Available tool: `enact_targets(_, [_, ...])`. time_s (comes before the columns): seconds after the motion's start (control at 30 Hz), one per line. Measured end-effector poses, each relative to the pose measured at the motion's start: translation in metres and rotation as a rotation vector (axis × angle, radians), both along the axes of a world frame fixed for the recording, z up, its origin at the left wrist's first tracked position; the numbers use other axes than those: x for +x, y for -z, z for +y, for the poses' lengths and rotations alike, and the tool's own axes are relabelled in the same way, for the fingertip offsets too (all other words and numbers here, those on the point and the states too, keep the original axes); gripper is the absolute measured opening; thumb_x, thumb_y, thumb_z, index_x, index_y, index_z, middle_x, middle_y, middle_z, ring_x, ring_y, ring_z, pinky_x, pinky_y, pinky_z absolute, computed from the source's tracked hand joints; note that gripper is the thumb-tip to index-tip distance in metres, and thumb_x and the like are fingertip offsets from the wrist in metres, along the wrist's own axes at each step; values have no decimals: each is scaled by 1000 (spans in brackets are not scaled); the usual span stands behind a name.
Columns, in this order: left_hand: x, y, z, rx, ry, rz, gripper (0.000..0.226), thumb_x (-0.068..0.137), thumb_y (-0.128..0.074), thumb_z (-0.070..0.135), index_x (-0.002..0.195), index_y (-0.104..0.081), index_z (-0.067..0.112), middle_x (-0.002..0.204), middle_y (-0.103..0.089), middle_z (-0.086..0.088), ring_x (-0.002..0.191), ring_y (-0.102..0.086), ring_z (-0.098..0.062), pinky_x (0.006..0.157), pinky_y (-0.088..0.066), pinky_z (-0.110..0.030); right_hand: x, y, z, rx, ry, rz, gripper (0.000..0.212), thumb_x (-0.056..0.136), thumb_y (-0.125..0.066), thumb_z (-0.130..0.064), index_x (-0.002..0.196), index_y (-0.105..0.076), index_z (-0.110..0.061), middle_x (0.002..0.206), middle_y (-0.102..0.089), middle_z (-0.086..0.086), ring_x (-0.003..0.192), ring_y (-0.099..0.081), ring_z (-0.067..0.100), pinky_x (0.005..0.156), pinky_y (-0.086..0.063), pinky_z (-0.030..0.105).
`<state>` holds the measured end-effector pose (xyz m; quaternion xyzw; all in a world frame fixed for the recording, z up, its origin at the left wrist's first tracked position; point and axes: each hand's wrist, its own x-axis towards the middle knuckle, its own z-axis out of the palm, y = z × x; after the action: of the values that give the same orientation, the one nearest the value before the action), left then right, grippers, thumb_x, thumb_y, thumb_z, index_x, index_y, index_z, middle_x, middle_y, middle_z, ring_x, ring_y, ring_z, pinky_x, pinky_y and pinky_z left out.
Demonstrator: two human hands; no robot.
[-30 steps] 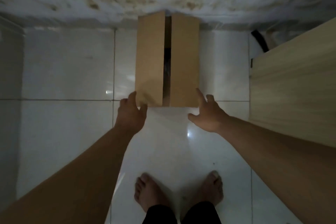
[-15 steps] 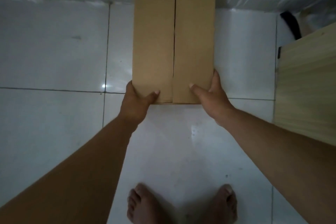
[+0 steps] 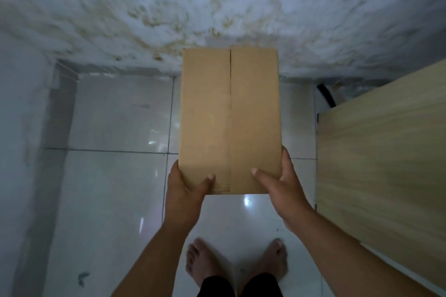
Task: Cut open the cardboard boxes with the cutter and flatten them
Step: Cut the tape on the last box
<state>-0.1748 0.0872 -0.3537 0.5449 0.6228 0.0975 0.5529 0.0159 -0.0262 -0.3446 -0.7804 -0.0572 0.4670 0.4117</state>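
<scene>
A plain brown cardboard box is held up in front of me above the white tiled floor, its two top flaps meeting along a centre seam. My left hand grips its near left corner, thumb on top and fingers hidden underneath. My right hand grips the near right corner the same way, thumb lying across the flap. No cutter is in view.
A light wooden table top fills the right side, close to the box. A stained white wall stands straight ahead, with a black cable beside the table. My bare feet stand on the glossy floor tiles.
The flaps, apart a second ago, were pressed together. Both hands took hold of the near corners and the box has come up off the floor toward me.
</scene>
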Motion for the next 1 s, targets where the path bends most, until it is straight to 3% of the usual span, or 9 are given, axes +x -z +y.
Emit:
enact_targets(0.07, [1, -56, 7, 26, -1, -20, 78, 71, -81, 64, 136, -52, 34, 127, -65, 9, 113, -66, -11, 95, -58, -41, 2, -57, 5, 45, 18, 8, 95, 66, -78, -56, 147, -28, -55, 142, -52, -17, 124, -57, 9, 105, -49, 43])
enact_targets(0.13, [2, -113, 10, 49, -21, -42, 75, 70, -81, 61, 134, -53, 34, 125, -66, 10, 110, -67, -10, 96, -58, -46, 6, -117, 8, 82, 22, 0, 94, 67, -78, -55, 146, -29, -57, 143, -52, -17, 125, -57, 10, 104, -50, 44])
enact_targets(0.2, [5, -172, 10, 76, -25, -66, 70, 73, -83, 56, 133, -52, 35, 126, -65, 10, 111, -65, -11, 97, -57, -48, 9, -180, 7, 130, 14, -25, 94, 67, -78, -55, 147, -28, -57, 145, -50, -16, 126, -56, 11, 103, -51, 44])
enact_targets(0.4, [20, -338, 1, 205, 28, -144, 90, 63, -75, 71, 138, -52, 26, 130, -63, 6, 116, -62, -14, 101, -54, -48, 13, -344, -14, 236, 64, -216, 90, 70, -76, -51, 149, -32, -48, 142, -49, -15, 124, -56, 8, 103, -51, 41])
enact_targets(0.53, [36, -421, -17, 279, 50, -216, 74, 75, -84, 55, 136, -54, 25, 126, -65, 6, 114, -64, -15, 98, -56, -46, 32, -425, -38, 280, 23, -396, 86, 70, -70, -59, 147, -32, -53, 142, -45, -19, 129, -52, 9, 110, -43, 45])
enact_targets(0.7, [70, -482, -74, 317, 64, -285, 79, 63, -79, 71, 127, -55, 31, 120, -66, 8, 108, -66, -17, 88, -60, -54, 68, -488, -111, 347, 6, -578, 81, 73, -64, -65, 146, -32, -55, 134, -47, -20, 129, -50, 9, 112, -39, 49])
enact_targets(0.83, [122, -499, -139, 341, 118, -287, 70, 63, -78, 74, 117, -55, 35, 115, -66, 10, 104, -67, -17, 84, -61, -54, 109, -514, -187, 461, 103, -503, 78, 75, -67, -53, 147, -40, -49, 132, -46, -18, 124, -52, 0, 113, -41, 42])
enact_targets(1.0, [205, -495, -236, 315, 225, -228, 79, 62, -74, 82, 119, -54, 32, 117, -65, 8, 104, -66, -18, 84, -61, -52, 188, -518, -293, 436, 169, -484, 71, 78, -69, -43, 145, -45, -47, 126, -50, -11, 115, -56, -3, 113, -42, 38])
